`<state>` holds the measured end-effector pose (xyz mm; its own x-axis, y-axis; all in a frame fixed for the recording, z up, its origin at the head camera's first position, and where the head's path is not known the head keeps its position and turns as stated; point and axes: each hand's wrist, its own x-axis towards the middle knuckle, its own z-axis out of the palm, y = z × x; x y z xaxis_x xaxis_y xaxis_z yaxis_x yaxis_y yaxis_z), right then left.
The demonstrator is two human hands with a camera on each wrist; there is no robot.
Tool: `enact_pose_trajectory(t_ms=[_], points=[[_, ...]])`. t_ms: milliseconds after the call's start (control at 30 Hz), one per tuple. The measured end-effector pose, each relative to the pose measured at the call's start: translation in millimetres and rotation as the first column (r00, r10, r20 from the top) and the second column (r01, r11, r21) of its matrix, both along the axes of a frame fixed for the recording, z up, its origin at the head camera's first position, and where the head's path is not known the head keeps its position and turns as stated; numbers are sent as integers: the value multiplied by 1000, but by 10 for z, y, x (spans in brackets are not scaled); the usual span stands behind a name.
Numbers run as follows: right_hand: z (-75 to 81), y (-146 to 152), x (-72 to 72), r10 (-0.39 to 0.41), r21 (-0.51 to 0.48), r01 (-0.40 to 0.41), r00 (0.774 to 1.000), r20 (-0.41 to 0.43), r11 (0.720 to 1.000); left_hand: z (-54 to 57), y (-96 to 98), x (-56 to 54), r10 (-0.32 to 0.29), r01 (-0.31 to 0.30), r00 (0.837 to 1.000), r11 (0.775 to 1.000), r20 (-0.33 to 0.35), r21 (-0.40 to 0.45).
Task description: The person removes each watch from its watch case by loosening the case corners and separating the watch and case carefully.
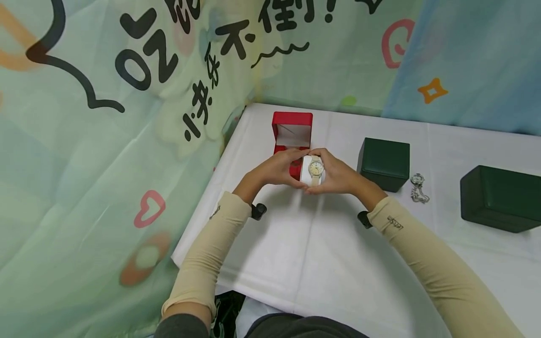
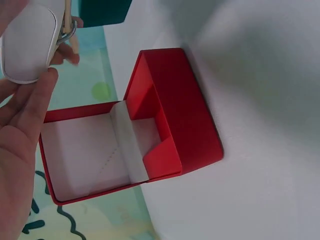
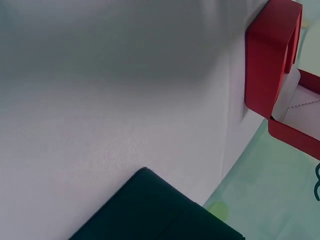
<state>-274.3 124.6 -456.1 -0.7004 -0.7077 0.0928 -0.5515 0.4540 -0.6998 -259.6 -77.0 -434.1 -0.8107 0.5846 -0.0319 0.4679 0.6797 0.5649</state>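
Observation:
A wristwatch [image 1: 315, 169] with a round pale dial and cream strap is wrapped around a white watch cushion [image 1: 305, 174]. My left hand [image 1: 280, 168] holds the cushion at its left side, and my right hand [image 1: 336, 174] grips it from the right. In the left wrist view the cushion's end [image 2: 30, 42] shows, with left fingers against its lower edge. Just behind and below the hands stands an open red watch box [image 1: 293, 117] with a white-lined lid. Its inside [image 2: 146, 134] shows a hollow. The right wrist view does not show the right hand.
Right of the hands is a closed dark green box [image 1: 385, 159], with a silver bracelet watch [image 1: 417, 188] lying beside it. A larger green box [image 1: 500, 197] sits at the far right. White cloth covers the table [image 1: 270, 253]; printed fabric [image 1: 127, 155] hangs behind and left.

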Motion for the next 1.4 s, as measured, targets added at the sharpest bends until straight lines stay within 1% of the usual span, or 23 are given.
enact_pose_trajectory(t_ms=[133,267,367,433,567,667,833,967,1100,1267,1400], points=[[4,24,22,-25,22,25,1000,7,999,-24,6,15,12,-12,1000,999,-14,30],[15,49,62,-56,51,56,998,-1,997,-56,16,34,23,-23,1000,998,-8,61],[16,70,80,-64,62,64,998,4,996,-63,27,43,21,-20,1000,998,-5,67],[16,80,80,-53,47,52,999,12,998,-53,32,43,17,-17,1000,997,-4,70],[15,84,64,-13,-21,14,1000,20,1000,-12,36,34,12,-12,1000,997,1,76],[18,81,63,2,-51,0,999,35,999,5,34,28,9,-10,1000,997,9,77],[17,69,78,2,-50,2,996,84,999,2,35,29,8,-9,1000,998,18,62],[28,61,90,0,-40,3,996,93,999,-10,39,23,9,-11,1000,997,23,70],[32,58,99,9,-51,-3,994,106,999,-16,34,17,6,-8,1000,997,26,82],[10,67,105,4,-69,5,992,124,998,-23,30,16,3,-5,1000,998,30,65],[5,82,110,5,-95,8,991,132,995,-4,33,18,6,-7,999,998,32,58]])
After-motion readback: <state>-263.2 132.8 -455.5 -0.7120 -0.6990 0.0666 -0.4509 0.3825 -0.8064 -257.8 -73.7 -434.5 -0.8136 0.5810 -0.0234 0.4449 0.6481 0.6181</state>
